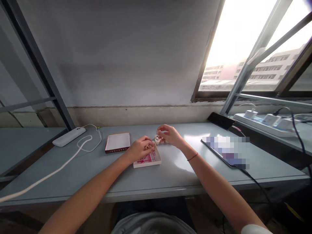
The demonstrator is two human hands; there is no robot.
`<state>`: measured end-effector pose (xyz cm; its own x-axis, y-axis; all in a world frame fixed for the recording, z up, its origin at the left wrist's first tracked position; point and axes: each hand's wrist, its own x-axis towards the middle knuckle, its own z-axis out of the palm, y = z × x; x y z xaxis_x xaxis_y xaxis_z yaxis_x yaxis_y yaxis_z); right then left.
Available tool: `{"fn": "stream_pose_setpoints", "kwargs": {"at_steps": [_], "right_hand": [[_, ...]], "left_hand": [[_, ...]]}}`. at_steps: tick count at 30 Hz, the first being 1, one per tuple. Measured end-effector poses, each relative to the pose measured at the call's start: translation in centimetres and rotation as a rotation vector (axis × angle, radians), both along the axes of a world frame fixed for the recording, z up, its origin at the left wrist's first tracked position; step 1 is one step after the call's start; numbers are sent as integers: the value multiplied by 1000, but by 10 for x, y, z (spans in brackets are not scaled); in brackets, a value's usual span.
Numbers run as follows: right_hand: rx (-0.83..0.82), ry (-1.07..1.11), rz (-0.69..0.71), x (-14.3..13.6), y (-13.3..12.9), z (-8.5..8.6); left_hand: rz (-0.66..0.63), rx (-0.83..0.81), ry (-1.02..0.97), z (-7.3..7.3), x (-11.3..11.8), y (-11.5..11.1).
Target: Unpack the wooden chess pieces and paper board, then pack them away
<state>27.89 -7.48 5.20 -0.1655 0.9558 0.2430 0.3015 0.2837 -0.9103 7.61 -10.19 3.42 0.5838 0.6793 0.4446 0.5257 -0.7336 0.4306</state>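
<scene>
A white open box [154, 162] with a sheet bearing pink-red lines inside stands near the middle of the table. Over its back left part, my left hand [140, 149] is closed, its fingers curled around a small round game piece [147, 147]. Just behind the box lie several round pieces [157, 140] with dark or red markings, in a small heap. My right hand [169, 134] hovers at this heap with thumb and fingertips pinched together; whatever they hold is too small to make out. A red cord circles my right wrist.
A red-edged box lid [118, 142] lies to the left. Beyond it are a white device [69, 136] and a white cable [56, 170]. On the right are a tablet [223, 151], a dark phone [220, 120] and a power strip [264, 125] with plugs.
</scene>
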Motion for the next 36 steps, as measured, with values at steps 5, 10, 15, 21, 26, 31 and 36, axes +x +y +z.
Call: {"fn": "stream_pose_setpoints", "kwargs": {"at_steps": [5, 10, 15, 21, 26, 31, 36], "right_hand": [[-16, -179, 44, 3, -6, 4], [135, -384, 153, -1, -16, 8], [331, -642, 217, -7, -22, 6], [417, -790, 385, -9, -20, 0], [421, -895, 276, -15, -22, -5], [374, -837, 207, -7, -12, -3], [249, -799, -97, 8, 13, 0]], "left_hand": [[-94, 39, 168, -2, 6, -1], [-15, 132, 266, 0, 2, 2], [82, 112, 303, 9, -16, 9], [119, -17, 399, 10, -27, 13], [156, -107, 503, 11, -25, 13], [156, -129, 523, 12, -23, 11], [147, -123, 528, 13, -23, 10]]}}
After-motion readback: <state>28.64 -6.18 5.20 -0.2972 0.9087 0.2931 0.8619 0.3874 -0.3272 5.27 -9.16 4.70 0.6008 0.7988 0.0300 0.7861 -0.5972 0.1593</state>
